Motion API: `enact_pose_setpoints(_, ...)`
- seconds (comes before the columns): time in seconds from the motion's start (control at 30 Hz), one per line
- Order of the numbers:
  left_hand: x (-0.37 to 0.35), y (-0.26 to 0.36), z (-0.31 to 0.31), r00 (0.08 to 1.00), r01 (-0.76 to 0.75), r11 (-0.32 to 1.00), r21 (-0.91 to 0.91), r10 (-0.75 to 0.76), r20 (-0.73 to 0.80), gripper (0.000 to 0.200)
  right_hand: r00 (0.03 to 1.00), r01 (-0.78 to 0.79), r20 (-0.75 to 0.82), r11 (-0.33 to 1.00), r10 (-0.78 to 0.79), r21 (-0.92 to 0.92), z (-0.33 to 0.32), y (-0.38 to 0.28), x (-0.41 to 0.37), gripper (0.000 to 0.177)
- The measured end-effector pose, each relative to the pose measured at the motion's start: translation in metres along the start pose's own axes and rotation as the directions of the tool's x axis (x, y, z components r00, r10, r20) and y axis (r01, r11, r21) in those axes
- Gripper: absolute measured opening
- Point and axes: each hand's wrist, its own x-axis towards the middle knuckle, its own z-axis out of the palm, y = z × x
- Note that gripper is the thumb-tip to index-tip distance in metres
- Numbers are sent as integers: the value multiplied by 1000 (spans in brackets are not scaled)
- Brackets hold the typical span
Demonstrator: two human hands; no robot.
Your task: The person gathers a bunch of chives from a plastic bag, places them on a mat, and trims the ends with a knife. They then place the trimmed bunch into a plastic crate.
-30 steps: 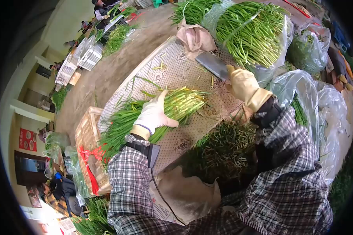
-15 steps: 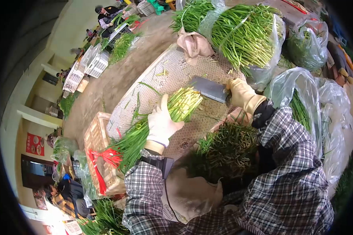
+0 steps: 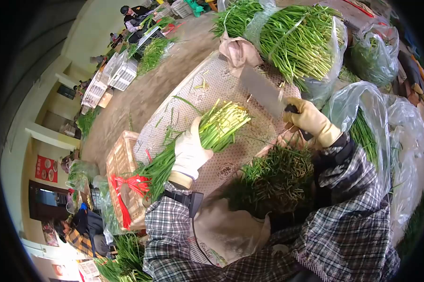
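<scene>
My left hand (image 3: 189, 152), in a pale glove, lies over a bunch of long green stalks (image 3: 225, 123) on the patterned board (image 3: 226, 162). The pale cut ends point up and right, while the leaves trail down to the left. A gloved right hand (image 3: 310, 121) of mine is wrapped round the dark handle of a wide cleaver (image 3: 260, 90). The blade is right of and above the stalk ends, apart from them. Small cut bits lie on the board.
A large bundle of stalks (image 3: 301, 42) lies at the board's far edge. Plastic bags (image 3: 360, 101) stand on the right. Trimmings (image 3: 282, 174) are piled below the board. A basket (image 3: 122, 164) with red ties stands at left. People (image 3: 135, 21) sit further off.
The cleaver has lifted and turned, its blade swinging away from the stalk ends. My right hand has moved slightly right and down. The view has shifted a little.
</scene>
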Motion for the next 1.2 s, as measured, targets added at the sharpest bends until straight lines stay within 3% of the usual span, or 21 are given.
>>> enact_pose_setpoints(0.03,0,-1,-1,1000,-4,1000,0,4,4,105,995,-11,-96,1000,12,14,8,-8,-6,37)
enact_pose_setpoints(0.07,-3,-3,0,999,-34,999,-22,33,-32,105,879,256,-301,900,-369,-353,28,9,1,36)
enact_pose_setpoints(0.13,-5,-8,8,989,-102,993,-59,95,-117,104,901,319,-38,721,-431,-616,70,24,10,31)
enact_pose_setpoints(0.17,-4,-10,11,979,-138,988,-73,124,-164,104,928,328,207,413,-311,-850,88,7,-15,29)
enact_pose_setpoints(0.23,-10,-20,21,957,-194,976,-104,164,-241,105,834,482,135,588,-535,-650,76,35,15,30)
enact_pose_setpoints(0.27,-12,-18,18,966,-158,983,-91,134,-223,105,955,267,-3,868,-295,-418,58,-21,-5,34)
enact_pose_setpoints(0.33,-12,-13,17,967,-160,978,-131,128,-221,105,940,318,175,574,-292,-754,95,25,20,34)
enact_pose_setpoints(0.4,-8,-14,22,955,-194,972,-135,156,-251,105,863,427,171,505,-475,-750,118,43,3,34)
enact_pose_setpoints(0.5,-8,-20,25,970,-156,957,-246,102,-220,107,912,390,124,733,-390,-557,60,-4,-1,36)
enact_pose_setpoints(0.53,-9,-19,27,905,-279,928,-249,167,-391,98,836,426,-64,719,-545,-549,70,32,19,38)
enact_pose_setpoints(0.63,-19,-13,19,809,-414,900,136,432,-398,83,841,318,-234,797,-487,-514,75,44,18,37)
enact_pose_setpoints(0.67,-19,-14,22,791,-465,872,149,486,-372,60,836,315,-230,780,-498,-541,75,45,16,40)
enact_pose_setpoints(0.77,-21,-7,30,872,-347,923,164,382,-305,48,924,307,-39,798,-380,-518,71,36,10,43)
enact_pose_setpoints(0.8,-25,5,23,880,-284,952,111,305,-364,39,805,475,-65,705,-590,-526,74,41,12,48)
enact_pose_setpoints(0.9,-26,16,29,885,-183,978,104,210,-416,38,866,416,-36,758,-499,-501,76,52,13,51)
enact_pose_setpoints(0.93,-26,20,31,876,-160,976,150,211,-433,38,846,450,-47,757,-532,-474,76,54,13,53)
enact_pose_setpoints(1.07,-26,26,35,909,-175,965,195,234,-345,35,894,386,-33,803,-448,-454,72,51,11,51)
enact_pose_setpoints(1.2,-17,25,34,903,-193,980,-48,159,-400,22,904,385,-36,847,-426,-366,67,43,8,51)
